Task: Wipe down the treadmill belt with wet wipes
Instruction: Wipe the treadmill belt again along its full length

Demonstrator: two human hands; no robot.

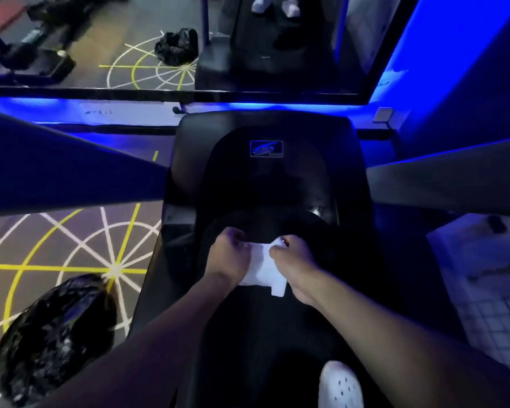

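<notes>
Evidently both hands, left hand (228, 254) and right hand (292, 262), pinched the white wet wipe (262, 267) above the black treadmill belt (262, 334), likely spreading it for wiping.

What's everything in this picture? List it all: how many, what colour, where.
wet wipe: one, white, held over the belt
treadmill belt: one, black, centre, under the hands
logo badge: one, blue and silver, on the treadmill's front cover
handrails: two, dark, either side of the belt
bin bag: one, black, on the floor at lower left
floor: grey with yellow and white lines, left
mirror: one, black-framed, ahead
shoe: one, white, bottom edge
left hand: pinches the wipe's left side
right hand: pinches its right side
</notes>
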